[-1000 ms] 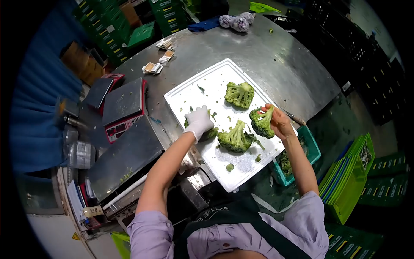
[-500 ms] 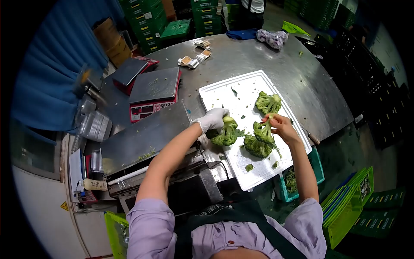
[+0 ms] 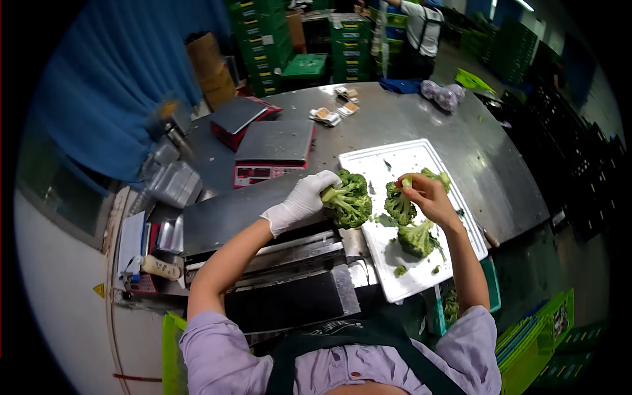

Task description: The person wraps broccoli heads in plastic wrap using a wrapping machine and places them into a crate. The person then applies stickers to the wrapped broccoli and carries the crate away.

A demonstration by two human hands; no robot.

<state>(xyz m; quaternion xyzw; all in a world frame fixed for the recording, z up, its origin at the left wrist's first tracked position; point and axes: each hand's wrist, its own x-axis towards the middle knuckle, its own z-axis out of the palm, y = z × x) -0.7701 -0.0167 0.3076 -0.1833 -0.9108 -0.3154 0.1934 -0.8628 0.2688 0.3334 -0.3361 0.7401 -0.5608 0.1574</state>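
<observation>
Gloved in white, my left hand (image 3: 307,201) grips a large broccoli head (image 3: 352,203) by its stem, raised at the left edge of the white board (image 3: 409,284). My bare right hand (image 3: 428,197) pinches the stem of a smaller broccoli piece (image 3: 399,205), its florets hanging down over the board. Below that piece, another broccoli head (image 3: 416,239) lies on the board, and one more (image 3: 437,176) is partly hidden behind my right hand. Small green scraps are scattered around them.
Two scales (image 3: 274,146) (image 3: 238,117) stand at the left beside a metal machine (image 3: 217,220). A knife handle (image 3: 491,238) lies at the board's right edge, above a teal basket (image 3: 490,284). Netted produce (image 3: 443,95) and a person (image 3: 422,33) are at the back.
My left hand has lifted its broccoli head from the board and turned it. The right hand still holds its smaller piece. The camera view has swung left.
</observation>
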